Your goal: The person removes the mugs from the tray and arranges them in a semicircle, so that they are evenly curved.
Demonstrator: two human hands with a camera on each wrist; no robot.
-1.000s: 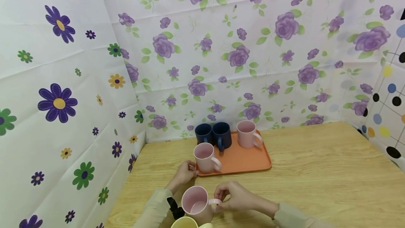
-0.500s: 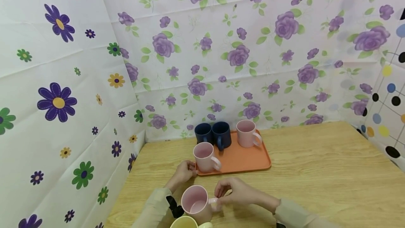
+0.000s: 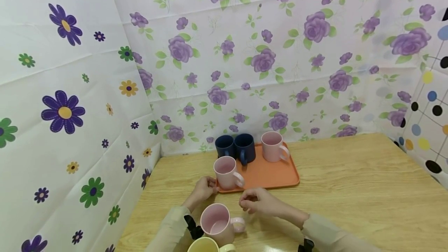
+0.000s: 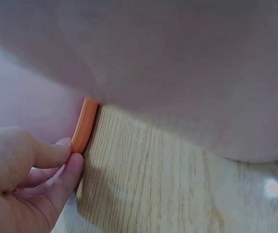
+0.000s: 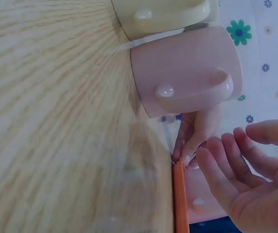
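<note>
My left hand (image 3: 204,189) pinches the front left corner of an orange tray (image 3: 271,175); in the left wrist view its thumb and fingers (image 4: 56,154) meet on the tray rim (image 4: 85,124). One pink mug (image 3: 225,174) stands on the tray beside that hand. A second pink mug (image 3: 216,224) is on the table in front of the tray, its handle turned right. My right hand (image 3: 262,202) is in the air between that mug's handle and the tray, fingers loosely bent and holding nothing. In the right wrist view its fingers (image 5: 216,170) are apart from the mug.
Two dark blue mugs (image 3: 245,149) and another pink mug (image 3: 272,147) stand at the tray's back. A yellow mug (image 3: 203,245) is partly cut off at the bottom edge. Flowered cloth (image 3: 217,69) walls in the wooden table (image 3: 350,189).
My right hand has let go of the front pink mug's handle and moved up and away toward the tray. My left hand stays at the tray corner.
</note>
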